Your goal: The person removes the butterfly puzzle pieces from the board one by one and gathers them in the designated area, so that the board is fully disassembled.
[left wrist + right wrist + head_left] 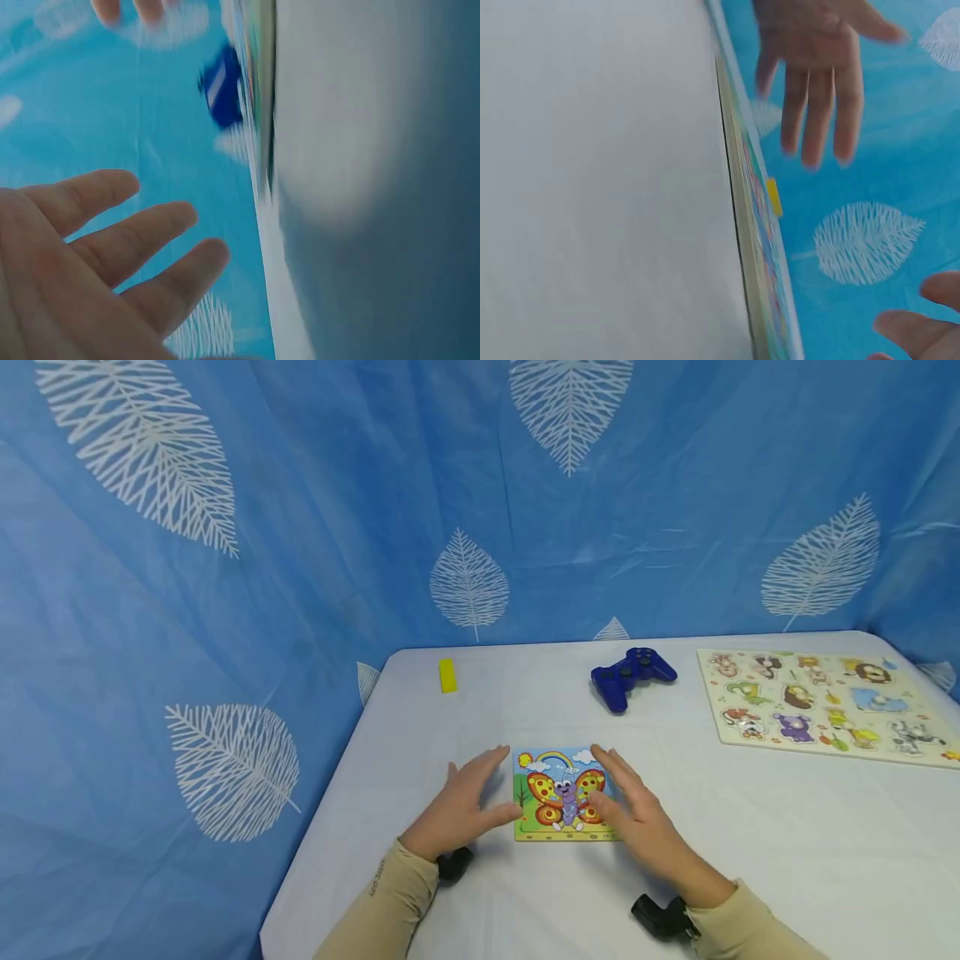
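A small square butterfly puzzle (558, 795) lies flat on the white table, showing a rainbow, a sun and a red-winged butterfly. At its left edge my left hand (463, 806) hovers with thumb and fingers spread. On the other side my right hand (647, 827) overlaps the puzzle's right part in the head view, its fingers extended. The left wrist view shows the left fingers (161, 232) straight and apart, with nothing in them. From the right wrist view, the puzzle (754, 225) appears edge-on, and the left hand (814, 67) faces it with an open palm.
Behind the puzzle lies a dark blue game controller (632, 677). A yellow block (447, 676) sits near the back left edge. At the right is a large animal peg puzzle board (825, 706). Blue leaf-print cloth (315, 527) hangs behind and left of the table.
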`<action>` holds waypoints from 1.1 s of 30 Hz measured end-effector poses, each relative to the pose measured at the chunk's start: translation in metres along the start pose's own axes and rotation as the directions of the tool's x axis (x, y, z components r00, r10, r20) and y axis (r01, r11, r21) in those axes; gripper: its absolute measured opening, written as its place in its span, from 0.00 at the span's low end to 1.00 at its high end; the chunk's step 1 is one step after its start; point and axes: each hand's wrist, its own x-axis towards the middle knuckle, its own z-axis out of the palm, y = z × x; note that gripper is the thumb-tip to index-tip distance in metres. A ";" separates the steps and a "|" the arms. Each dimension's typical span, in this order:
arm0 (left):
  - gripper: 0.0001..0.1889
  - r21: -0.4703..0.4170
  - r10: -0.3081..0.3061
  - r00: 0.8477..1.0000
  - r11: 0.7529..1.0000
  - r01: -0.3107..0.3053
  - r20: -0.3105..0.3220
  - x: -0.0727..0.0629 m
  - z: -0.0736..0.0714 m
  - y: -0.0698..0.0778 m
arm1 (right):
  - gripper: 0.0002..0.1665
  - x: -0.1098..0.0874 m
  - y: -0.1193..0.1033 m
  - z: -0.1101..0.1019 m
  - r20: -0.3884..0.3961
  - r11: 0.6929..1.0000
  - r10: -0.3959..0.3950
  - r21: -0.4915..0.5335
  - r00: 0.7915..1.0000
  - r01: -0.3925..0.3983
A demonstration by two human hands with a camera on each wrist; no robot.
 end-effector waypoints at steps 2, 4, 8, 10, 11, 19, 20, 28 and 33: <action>0.41 -0.160 0.005 0.999 0.987 0.003 0.046 0.000 0.008 0.006 | 0.35 0.000 0.004 0.005 0.024 1.000 -0.021 -0.017 0.999 0.022; 0.37 -0.273 -0.008 0.998 0.962 0.027 0.070 0.001 0.017 0.012 | 0.34 0.002 0.008 0.010 0.043 0.994 -0.071 -0.083 0.997 0.075; 0.36 -0.294 -0.079 0.995 0.951 0.092 0.056 0.006 0.033 0.025 | 0.31 0.004 0.015 0.015 0.102 0.955 -0.145 -0.246 0.984 0.166; 0.37 -0.191 -0.121 0.991 0.973 0.130 0.058 0.012 0.037 0.029 | 0.30 0.003 0.017 0.016 0.139 0.929 -0.145 -0.322 0.980 0.183; 0.37 -0.114 -0.143 0.988 0.982 0.150 0.061 0.016 0.039 0.030 | 0.29 0.002 0.018 0.016 0.156 0.914 -0.145 -0.358 0.977 0.193; 0.32 0.357 -0.199 0.977 0.910 0.212 -0.075 0.041 0.044 0.026 | 0.24 0.000 0.013 0.015 0.228 0.842 -0.132 -0.487 0.965 0.230; 0.32 0.370 -0.194 0.977 0.904 0.214 -0.090 0.041 0.045 0.024 | 0.25 0.000 0.012 0.014 0.229 0.846 -0.124 -0.484 0.965 0.223; 0.31 0.452 -0.166 0.981 0.871 0.192 -0.098 0.037 0.047 0.020 | 0.28 0.002 0.011 0.011 0.248 0.863 -0.095 -0.461 0.964 0.204; 0.30 0.463 -0.170 0.980 0.864 0.198 -0.101 0.037 0.047 0.022 | 0.31 0.007 0.000 0.009 0.296 0.821 -0.063 -0.527 0.953 0.218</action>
